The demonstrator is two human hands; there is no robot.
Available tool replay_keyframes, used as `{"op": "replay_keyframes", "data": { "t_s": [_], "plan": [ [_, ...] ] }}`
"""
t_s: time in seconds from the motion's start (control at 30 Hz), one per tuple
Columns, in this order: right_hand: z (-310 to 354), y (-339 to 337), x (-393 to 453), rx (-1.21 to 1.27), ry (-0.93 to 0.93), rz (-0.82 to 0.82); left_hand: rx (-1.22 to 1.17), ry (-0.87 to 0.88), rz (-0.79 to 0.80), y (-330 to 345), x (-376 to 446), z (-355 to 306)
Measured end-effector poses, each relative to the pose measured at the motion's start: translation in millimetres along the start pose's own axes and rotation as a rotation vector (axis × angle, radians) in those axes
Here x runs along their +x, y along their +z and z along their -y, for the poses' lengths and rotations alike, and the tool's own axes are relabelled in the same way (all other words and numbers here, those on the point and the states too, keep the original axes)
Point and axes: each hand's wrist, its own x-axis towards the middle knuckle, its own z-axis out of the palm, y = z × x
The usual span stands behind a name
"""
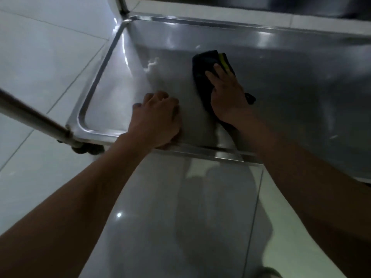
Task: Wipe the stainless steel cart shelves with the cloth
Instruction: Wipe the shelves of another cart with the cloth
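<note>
Right hand (228,95) flat, fingers straight, pressing a dark cloth (202,77) with a yellow-green edge onto the steel shelf (160,57), mid-tray. Left hand (158,115) curled into a loose fist, holding nothing, resting on the shelf by its near rim. Shelf dull grey, streaked with glare, raised lip all round. Right end cut off; cloth partly hidden under the palm. Caster (86,149) below the corner blurred.
</note>
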Motion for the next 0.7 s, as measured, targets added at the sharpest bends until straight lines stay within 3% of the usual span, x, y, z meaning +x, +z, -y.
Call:
{"op": "replay_keyframes", "data": {
  "t_s": [0.13,0.3,0.47,0.6,0.7],
  "plan": [
    [-79.9,-31.2,-47.7,-0.039,0.211,-0.051,-0.045,0.072,0.024,16.5,19.4,-58.7],
    [-138.4,-54.9,-84.2,-0.023,0.297,-0.151,0.016,0.072,0.063,29.3,32.7,-94.2],
    [-130.8,-53.8,-73.2,0.02,0.373,-0.191,0.044,0.132,0.028,30.7,32.7,-87.8],
    [-110.6,-47.1,-49.7,0.012,0.373,-0.177,-0.052,0.163,-0.07,25.9,31.1,-60.1],
    [-79.1,-36.1,-22.6,0.035,0.311,-0.151,0.043,0.115,-0.198,18.5,20.1,-20.4]
  ]
}}
